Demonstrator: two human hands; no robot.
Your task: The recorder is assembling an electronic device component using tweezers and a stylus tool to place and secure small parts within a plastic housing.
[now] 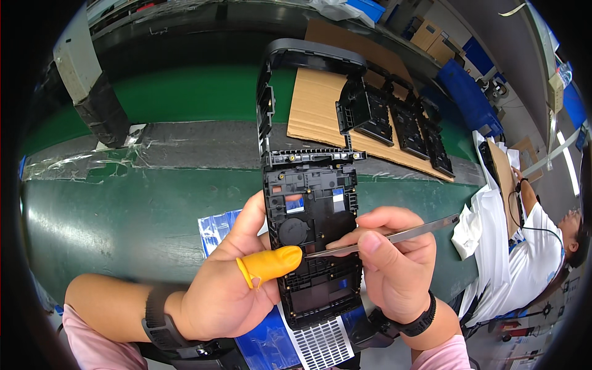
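Observation:
My left hand (234, 271), with a yellow finger cot (271, 262) on its thumb, grips a black plastic housing (327, 213) by its left side. An open rectangular frame forms the housing's far end; the near part has ribs, small brass-coloured inserts and a round disc. My right hand (398, 262) pinches metal tweezers (416, 231) between thumb and fingers. Their tip reaches the inside of the housing, close to the yellow-covered thumb. Whether the tip holds anything is too small to make out. Below the housing lies a white sheet with a grid of cut-outs (320, 345).
Several black plastic parts (410, 129) rest on a cardboard sheet (314, 102) beyond the housing. Blue film (216, 231) lies on the green table (123, 216). A taped post (98, 105) stands at the left. Another person (524, 265) works at the right beside white wrapping (487, 234).

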